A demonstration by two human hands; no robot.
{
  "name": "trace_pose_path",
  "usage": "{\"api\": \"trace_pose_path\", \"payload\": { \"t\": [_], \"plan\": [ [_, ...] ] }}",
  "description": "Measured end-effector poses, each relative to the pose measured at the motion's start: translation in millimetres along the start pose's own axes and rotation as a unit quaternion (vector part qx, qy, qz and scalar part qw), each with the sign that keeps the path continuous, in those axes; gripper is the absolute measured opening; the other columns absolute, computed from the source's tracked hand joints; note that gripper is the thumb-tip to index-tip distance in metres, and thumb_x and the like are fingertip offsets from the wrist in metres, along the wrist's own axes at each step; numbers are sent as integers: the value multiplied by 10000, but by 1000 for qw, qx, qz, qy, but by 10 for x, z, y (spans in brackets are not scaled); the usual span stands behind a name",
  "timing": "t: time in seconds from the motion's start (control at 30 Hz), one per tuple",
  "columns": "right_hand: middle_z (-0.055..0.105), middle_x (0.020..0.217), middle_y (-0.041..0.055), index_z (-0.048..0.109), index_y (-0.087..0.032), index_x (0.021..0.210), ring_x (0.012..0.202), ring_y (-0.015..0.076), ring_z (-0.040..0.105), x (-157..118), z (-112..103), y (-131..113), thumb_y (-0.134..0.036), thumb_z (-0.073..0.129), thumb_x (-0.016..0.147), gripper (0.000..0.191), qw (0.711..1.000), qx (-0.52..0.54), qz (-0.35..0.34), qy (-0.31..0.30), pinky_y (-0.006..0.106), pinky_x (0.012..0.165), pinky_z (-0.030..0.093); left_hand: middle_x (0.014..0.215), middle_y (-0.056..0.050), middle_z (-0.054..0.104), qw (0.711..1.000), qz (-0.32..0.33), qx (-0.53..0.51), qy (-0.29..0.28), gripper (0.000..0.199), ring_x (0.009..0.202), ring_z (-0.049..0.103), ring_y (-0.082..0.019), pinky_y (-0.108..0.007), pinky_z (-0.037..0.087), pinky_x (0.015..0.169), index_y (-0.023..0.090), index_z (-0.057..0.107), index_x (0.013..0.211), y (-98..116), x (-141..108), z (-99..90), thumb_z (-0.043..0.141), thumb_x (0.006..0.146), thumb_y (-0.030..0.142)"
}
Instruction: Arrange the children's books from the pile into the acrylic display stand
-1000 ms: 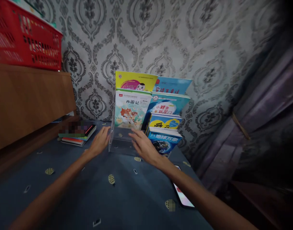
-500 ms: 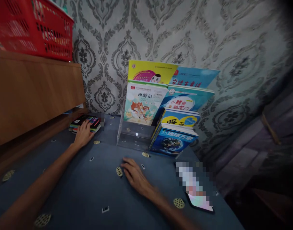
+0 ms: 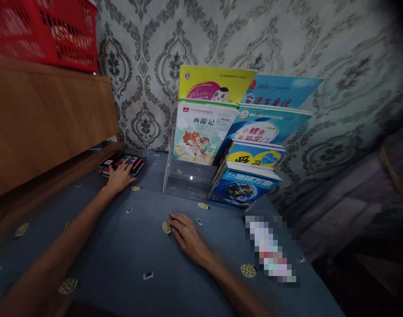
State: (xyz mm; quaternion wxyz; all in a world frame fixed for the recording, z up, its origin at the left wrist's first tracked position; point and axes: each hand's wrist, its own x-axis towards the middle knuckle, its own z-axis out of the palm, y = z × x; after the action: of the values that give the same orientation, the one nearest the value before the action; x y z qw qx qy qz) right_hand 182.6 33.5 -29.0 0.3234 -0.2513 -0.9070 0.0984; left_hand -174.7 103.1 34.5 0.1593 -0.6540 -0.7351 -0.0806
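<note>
My left hand (image 3: 120, 177) rests with spread fingers on a small stack of dark-covered books (image 3: 113, 162) at the far left of the blue cloth. My right hand (image 3: 187, 236) lies low over the cloth with nothing in it, its fingers loosely extended. Behind it stands a clear stepped rack (image 3: 188, 187) holding picture books. On the rack's left side are a yellow book (image 3: 217, 77) and a white one (image 3: 201, 132). Blue books, including an earth-covered one (image 3: 241, 191), fill its right side.
A wooden cabinet (image 3: 49, 123) borders the left, with a red basket (image 3: 56, 37) on top. A pixelated phone (image 3: 270, 251) lies at the right. Patterned wallpaper (image 3: 145, 66) is behind, and a greyish curtain (image 3: 346, 207) hangs at the right.
The view has shifted slightly, so the rack appears higher and larger. My left hand is still on the stack, with its fingers spread wider. My right hand has hardly moved.
</note>
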Motion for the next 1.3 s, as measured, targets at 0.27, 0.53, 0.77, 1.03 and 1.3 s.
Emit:
{"api": "trace_pose_path", "payload": {
  "t": [0.27,0.53,0.77,1.03,1.3],
  "plan": [
    [647,1334,127,634,-203,1252,1296,242,581,-16,32,31,-218,482,1000,295,1000,-2,9,-21,476,1094,499,1241,-214,654,996,18,83,33,395,1203,591,-353,-590,356,1059,137,573,1305,133,-69,-93,438,971,297],
    [652,1327,117,644,-203,1229,1292,236,582,-18,20,9,-233,473,1010,279,1000,3,16,-15,462,1093,501,1235,-223,639,993,65,89,34,426,1206,593,-350,-450,448,1026,93,568,1344,109,-466,-22,469,957,243],
    [641,1350,121,625,-210,1266,1303,241,574,-33,14,30,-238,490,1004,296,1000,1,15,-24,486,1105,487,1232,-196,651,993,96,73,9,402,1185,616,-320,-423,489,1013,124,582,1325,180,-937,-66,500,937,185],
    [658,1325,117,649,-232,1240,1292,252,584,-2,35,29,-205,499,984,299,1000,12,17,-22,500,1076,508,1176,-162,673,990,123,60,-35,383,1105,655,-292,-416,511,981,154,602,1302,392,-1323,-290,556,922,172],
    [633,1367,137,635,-183,1269,1308,243,571,67,-109,-104,-281,432,1029,329,999,28,29,-8,487,1117,463,1227,-162,666,984,172,40,-31,399,1212,612,-303,-431,525,999,169,599,1317,746,-1710,-344,541,923,141]
  ]
}}
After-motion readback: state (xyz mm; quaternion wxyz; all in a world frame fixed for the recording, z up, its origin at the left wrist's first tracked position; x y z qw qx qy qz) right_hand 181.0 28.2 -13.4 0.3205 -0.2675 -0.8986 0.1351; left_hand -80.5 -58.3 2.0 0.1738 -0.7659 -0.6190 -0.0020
